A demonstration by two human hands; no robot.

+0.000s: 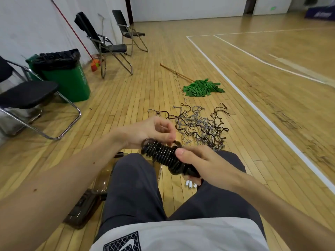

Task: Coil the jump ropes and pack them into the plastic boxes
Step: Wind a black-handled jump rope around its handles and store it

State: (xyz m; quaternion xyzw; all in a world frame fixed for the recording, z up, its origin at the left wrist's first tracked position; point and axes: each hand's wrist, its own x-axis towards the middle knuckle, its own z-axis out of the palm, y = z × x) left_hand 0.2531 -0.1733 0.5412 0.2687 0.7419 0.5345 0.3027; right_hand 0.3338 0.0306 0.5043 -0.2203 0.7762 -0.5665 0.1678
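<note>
Jump rope (164, 156), black, tightly coiled: held above the knees. Right hand (203, 163) grips its lower end, thumb on the coil. Left hand (154, 131) pinches the rope at the upper end. Loose ropes (199, 124): tangled on the floor (126, 105) ahead. Plastic box (85, 209): on the floor, beside the left leg.

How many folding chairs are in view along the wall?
3: near chair at the left edge; middle chair, dark cloth on its back, beyond the green bin; far chair farthest back. Others may be hidden out of frame.
</note>
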